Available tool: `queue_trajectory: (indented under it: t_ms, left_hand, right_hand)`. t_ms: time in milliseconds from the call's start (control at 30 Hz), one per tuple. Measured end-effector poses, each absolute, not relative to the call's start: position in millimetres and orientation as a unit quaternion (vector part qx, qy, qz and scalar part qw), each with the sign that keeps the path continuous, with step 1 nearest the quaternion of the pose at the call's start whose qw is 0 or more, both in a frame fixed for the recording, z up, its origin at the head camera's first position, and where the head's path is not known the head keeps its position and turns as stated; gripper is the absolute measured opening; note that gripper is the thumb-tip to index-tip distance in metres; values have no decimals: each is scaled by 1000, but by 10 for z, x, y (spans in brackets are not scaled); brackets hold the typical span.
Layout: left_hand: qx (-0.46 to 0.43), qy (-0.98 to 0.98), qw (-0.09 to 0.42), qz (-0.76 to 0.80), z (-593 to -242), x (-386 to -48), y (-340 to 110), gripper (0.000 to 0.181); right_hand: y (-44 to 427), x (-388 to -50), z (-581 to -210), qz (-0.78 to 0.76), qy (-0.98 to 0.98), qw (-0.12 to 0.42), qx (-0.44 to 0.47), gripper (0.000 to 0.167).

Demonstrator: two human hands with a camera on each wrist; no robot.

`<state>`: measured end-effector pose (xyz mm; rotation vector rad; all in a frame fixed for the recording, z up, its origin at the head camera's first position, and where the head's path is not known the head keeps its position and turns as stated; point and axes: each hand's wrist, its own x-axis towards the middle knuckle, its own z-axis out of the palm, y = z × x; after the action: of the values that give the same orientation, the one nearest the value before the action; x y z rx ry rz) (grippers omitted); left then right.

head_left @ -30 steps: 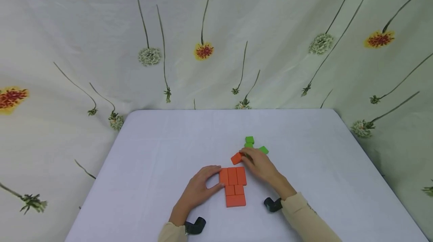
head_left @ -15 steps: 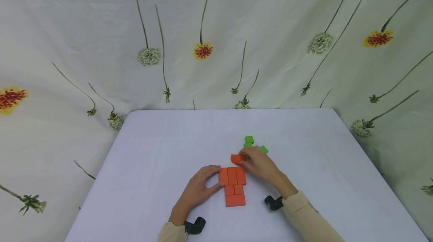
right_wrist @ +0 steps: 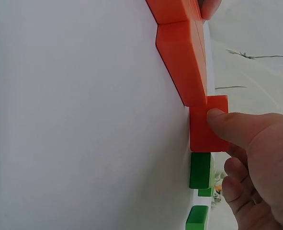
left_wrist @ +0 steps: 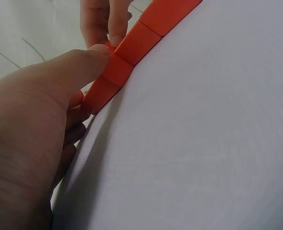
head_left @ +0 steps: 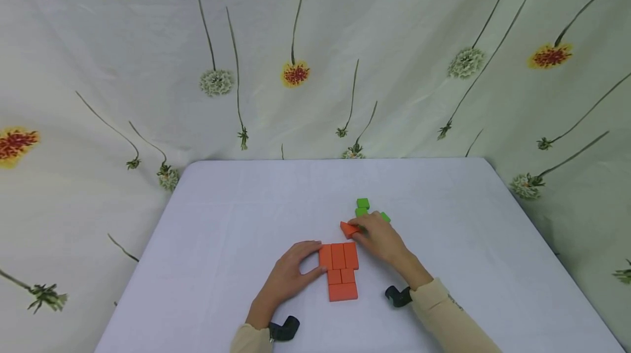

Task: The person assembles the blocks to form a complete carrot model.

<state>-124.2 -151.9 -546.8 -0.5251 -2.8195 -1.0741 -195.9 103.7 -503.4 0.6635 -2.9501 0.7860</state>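
Several orange blocks [head_left: 338, 257] lie flat together, three upright ones side by side above two small ones and a wide one. My left hand [head_left: 286, 276] holds the leftmost upper block, index finger at its far end and thumb at its near end; the left wrist view shows the thumb [left_wrist: 96, 60] against the orange side. Just beyond the group, my right hand [head_left: 379, 239] pinches a separate orange block [head_left: 348, 229] with a triangular outline. In the right wrist view, the thumb lies on that block's red-orange face [right_wrist: 201, 132]; the fingers behind are partly hidden.
Small green blocks [head_left: 363, 203] lie beyond my right hand, another [head_left: 385, 217] partly behind it. In the right wrist view a green block [right_wrist: 200, 170] stands close beside the pinched one. A flowered cloth [head_left: 404, 68] hangs behind the white table [head_left: 236, 194].
The separate orange block has turned in my right fingers, from a tilted squarish outline to a triangular one, and shifted slightly right. My left hand and the grouped orange blocks stay in place.
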Motion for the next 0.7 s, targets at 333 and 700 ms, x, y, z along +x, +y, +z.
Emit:
queue_trajectory:
  t_ms: [333,700]
  left_hand:
    - [-171,-920,40,-351,-5479,-1246,-1521,56]
    - [-171,-919,40,-353,-5459,-1239,-1517,57]
  right_hand:
    - [1073,-1920,-5007,274,-936,23,217,33]
    - [1160,-1730,-4911,312,-911,15,269,35]
